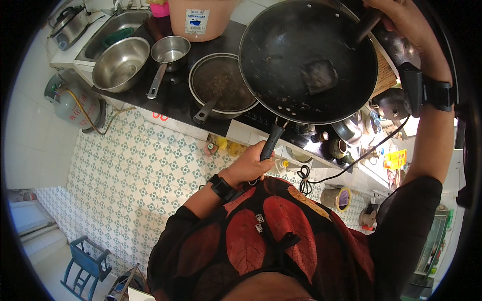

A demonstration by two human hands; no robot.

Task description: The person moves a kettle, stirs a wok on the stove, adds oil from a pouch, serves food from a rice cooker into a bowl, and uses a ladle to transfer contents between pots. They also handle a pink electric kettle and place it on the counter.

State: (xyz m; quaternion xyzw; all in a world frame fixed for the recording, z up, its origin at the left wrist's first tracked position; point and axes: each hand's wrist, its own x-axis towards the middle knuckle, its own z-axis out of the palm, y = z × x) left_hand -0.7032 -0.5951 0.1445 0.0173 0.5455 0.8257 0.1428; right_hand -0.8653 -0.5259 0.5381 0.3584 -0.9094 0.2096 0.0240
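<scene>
My left hand [250, 161] is closed around the dark long handle of a large black wok [278, 41]. The wok is over the right part of the counter. A black spatula's flat blade [320, 75] rests on its inner surface. At the wok's far right rim my right hand [395, 17] is closed around a dark handle; whether this is the spatula's or the wok's cannot be told. Left of the wok, and partly covered by it, is a pan of dark contents [222, 79] with a grey handle. A small steel saucepan [171, 50] and a steel bowl [122, 67] stand further left.
A pink bucket [199, 19] stands behind the saucepan, near the sink [113, 34]. Jars [337, 148] and a metal bowl [348, 129] crowd the counter at the right. A black cable [348, 167] hangs from my right wrist device. A gas cylinder [75, 107] stands at the left.
</scene>
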